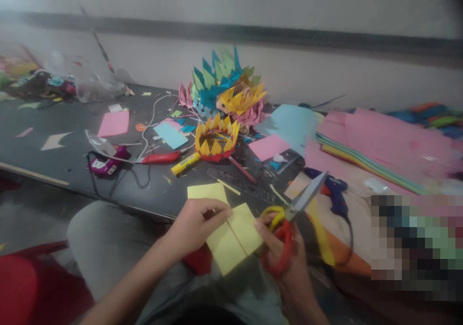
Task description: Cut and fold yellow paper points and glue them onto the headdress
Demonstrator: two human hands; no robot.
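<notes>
Over my lap, at the table's front edge, a piece of yellow paper (237,248) with a dark line across its middle is held up. The fingers of my left hand (202,223) are closed on its upper left edge. My right hand (285,252) has its fingers through the handles of a pair of scissors (285,223) with red and yellow grips; the blades point up and away. The thumb and fingertips of that hand also touch the right corner of the paper. Behind my left hand lies another yellow sheet (204,191) on the table.
A yellow and red paper crown (217,146) stands mid-table, with a pile of paper crowns (227,88) behind. Nearby lie a yellow glue stick or marker (185,164), a red-handled tool (159,157) and a purple device (108,162). Right are a glue gun (334,190) and pink sheets (387,146).
</notes>
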